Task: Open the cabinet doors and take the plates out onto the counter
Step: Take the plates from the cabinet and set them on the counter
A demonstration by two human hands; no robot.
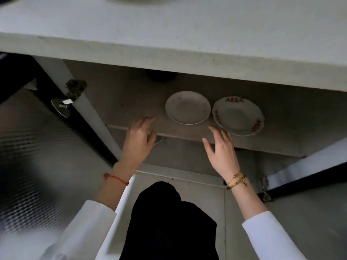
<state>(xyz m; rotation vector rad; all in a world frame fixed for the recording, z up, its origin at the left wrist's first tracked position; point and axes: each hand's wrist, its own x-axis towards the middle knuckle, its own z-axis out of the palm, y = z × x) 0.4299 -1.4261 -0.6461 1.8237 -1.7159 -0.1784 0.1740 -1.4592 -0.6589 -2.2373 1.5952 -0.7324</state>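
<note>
Plates, two of them, side by side on the cabinet shelf (pixel 131 102) under the counter (pixel 169 34): plain white plate (pixel 187 107) on the left, red-patterned plate (pixel 238 115) on the right, close together, cannot tell if the rims touch; both cabinet doors swung open, left door (pixel 37 147) with textured inner face and one metal hinge (pixel 70 98), right door (pixel 308 166) seen edge-on; two hands reaching in, neither holding anything; left hand (pixel 138 140) with fingers loosely spread at the shelf's front edge, left of the white plate; right hand (pixel 221 151) with fingers straight and apart, just below the patterned plate, fingertips near its rim, contact unclear; red string bracelet (pixel 116 178) on left wrist, gold bracelets (pixel 237 180) on right wrist; white sleeves (pixel 266 233) on both arms.
</note>
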